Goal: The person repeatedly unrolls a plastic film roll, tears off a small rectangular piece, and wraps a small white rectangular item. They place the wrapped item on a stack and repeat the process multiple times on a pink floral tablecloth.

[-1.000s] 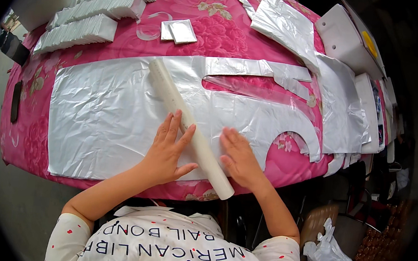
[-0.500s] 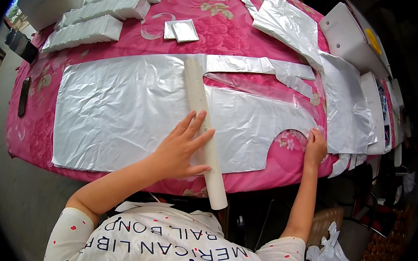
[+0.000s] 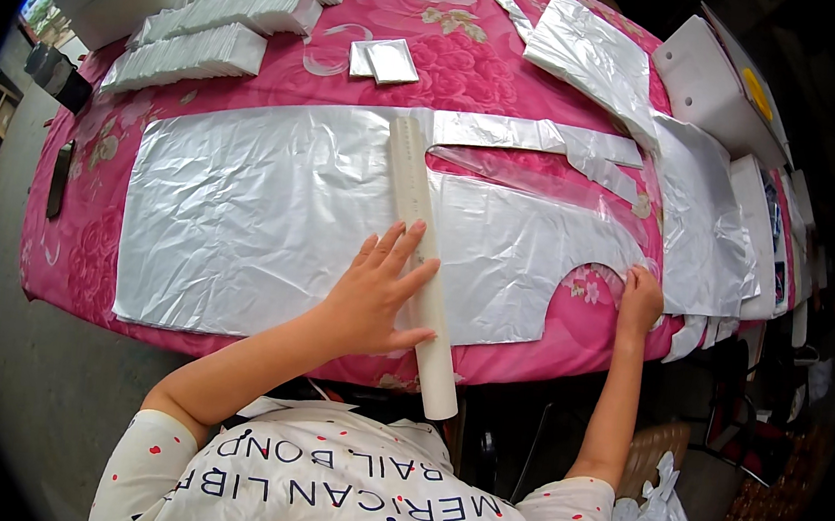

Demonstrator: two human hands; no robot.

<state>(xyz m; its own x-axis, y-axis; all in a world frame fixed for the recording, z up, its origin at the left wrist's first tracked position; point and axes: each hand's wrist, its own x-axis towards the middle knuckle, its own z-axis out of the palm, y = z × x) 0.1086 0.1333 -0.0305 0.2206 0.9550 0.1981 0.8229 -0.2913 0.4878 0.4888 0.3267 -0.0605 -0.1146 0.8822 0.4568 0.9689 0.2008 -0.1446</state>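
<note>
left hand [image 3: 374, 292] on tube [image 3: 411, 178] | right hand [image 3: 641, 300] pinching sheet [image 3: 493, 258] | white box [image 3: 756, 208]: dark contents

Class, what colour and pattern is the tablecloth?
Pink, with a floral rose print; the tablecloth shows best in the head view.

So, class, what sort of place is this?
Likely a small hand-packing workspace: rows of flat packets, and a pale tube across a thin plastic sheet on a flower-patterned tablecloth.

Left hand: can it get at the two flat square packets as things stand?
Probably yes: the left hand rests open on the white tube, not gripping it, and only the flat silvery plastic sheet and pink floral tablecloth lie between it and the packets.
</note>
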